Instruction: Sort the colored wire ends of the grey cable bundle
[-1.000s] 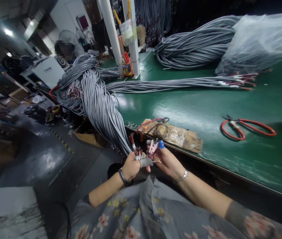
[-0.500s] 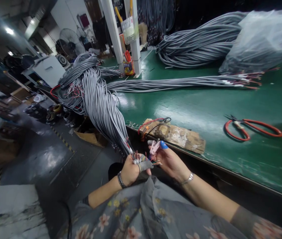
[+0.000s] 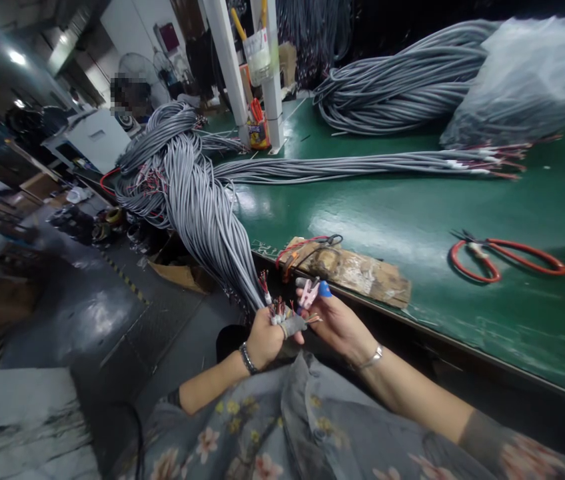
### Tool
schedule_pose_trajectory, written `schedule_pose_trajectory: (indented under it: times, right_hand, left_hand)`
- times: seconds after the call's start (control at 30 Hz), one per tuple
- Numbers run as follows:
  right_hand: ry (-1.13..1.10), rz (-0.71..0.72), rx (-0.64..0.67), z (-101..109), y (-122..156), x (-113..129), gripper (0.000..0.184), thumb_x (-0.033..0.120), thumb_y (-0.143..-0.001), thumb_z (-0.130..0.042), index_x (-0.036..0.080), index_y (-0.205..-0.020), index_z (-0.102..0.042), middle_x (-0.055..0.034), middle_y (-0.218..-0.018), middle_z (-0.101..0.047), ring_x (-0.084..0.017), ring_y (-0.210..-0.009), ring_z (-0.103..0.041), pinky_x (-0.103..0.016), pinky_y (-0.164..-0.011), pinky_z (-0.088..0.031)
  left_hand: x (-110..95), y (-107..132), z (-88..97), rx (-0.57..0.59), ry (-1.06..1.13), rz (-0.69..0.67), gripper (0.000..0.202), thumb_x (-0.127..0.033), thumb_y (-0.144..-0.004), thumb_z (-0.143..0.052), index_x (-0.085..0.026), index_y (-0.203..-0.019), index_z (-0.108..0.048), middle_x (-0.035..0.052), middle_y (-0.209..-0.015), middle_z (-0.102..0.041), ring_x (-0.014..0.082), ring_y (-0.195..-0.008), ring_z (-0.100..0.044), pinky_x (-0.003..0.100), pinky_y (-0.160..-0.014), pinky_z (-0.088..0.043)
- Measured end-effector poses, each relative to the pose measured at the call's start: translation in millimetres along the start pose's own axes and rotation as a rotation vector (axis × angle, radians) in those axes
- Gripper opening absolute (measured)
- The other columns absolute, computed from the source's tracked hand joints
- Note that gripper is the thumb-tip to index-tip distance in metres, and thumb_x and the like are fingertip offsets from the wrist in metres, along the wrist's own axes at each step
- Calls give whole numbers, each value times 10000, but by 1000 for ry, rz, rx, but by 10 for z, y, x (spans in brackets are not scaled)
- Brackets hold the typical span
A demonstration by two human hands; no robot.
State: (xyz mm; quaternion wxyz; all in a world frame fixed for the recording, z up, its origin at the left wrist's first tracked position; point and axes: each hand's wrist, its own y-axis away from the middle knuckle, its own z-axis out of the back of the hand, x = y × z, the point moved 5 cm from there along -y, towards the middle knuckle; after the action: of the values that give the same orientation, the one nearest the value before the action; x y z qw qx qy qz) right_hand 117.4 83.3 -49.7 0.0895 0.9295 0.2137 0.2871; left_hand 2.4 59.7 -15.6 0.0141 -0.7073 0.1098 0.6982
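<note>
My left hand (image 3: 268, 339) is closed around several grey cable ends (image 3: 278, 316). White sleeves and thin coloured wires stick out between its fingers, and the thumb is wrapped in grey tape. Just to the right, my right hand (image 3: 343, 328) pinches a small pink plastic clip-like piece (image 3: 308, 293) between a blue-covered thumb and a grey-wrapped finger. Its other fingers are close to the bare wire tips at the left thumb; whether they touch is unclear. From the left hand, a thick bundle of grey cables (image 3: 207, 213) runs up over the bench edge.
A wooden block (image 3: 362, 272) with red and black leads lies at the front edge of the green bench (image 3: 392, 220). Red-handled snips (image 3: 492, 253) rest further right. Behind are a row of cables (image 3: 342, 167), a coiled bundle (image 3: 402, 83) in a plastic bag (image 3: 547, 73), and white posts (image 3: 275, 100).
My left hand has shifted slightly right. One cable end with red wires now stands up above it, apart from the rest. The pink piece has barely moved in my right hand.
</note>
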Motion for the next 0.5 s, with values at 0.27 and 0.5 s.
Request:
schedule_pose_trajectory:
  times: [0.27,0.5]
  right_hand:
    - [37,-46,36,-83,54,42,274,496,-733,-722,224,-762,-713,-10,-744,-720,-137,-595,-590,-269,-590,-488]
    - [200,115,-36,-60,67,139,258,460,-723,-741,214,-798,-720,-12,-710,-684,-154,-622,-560,-287,-599,-450]
  left_hand:
    - [-134,111,23,2,-45,31,424,-503,-725,-697,-149,-498,-639,41,-486,-618,135,-516,-555,265,-600,-434]
    - [-205,129,5,-82,-24,39,427,-550,-662,-724,-155,-531,-631,41,-513,-633,134,-522,-542,265,-583,-436]
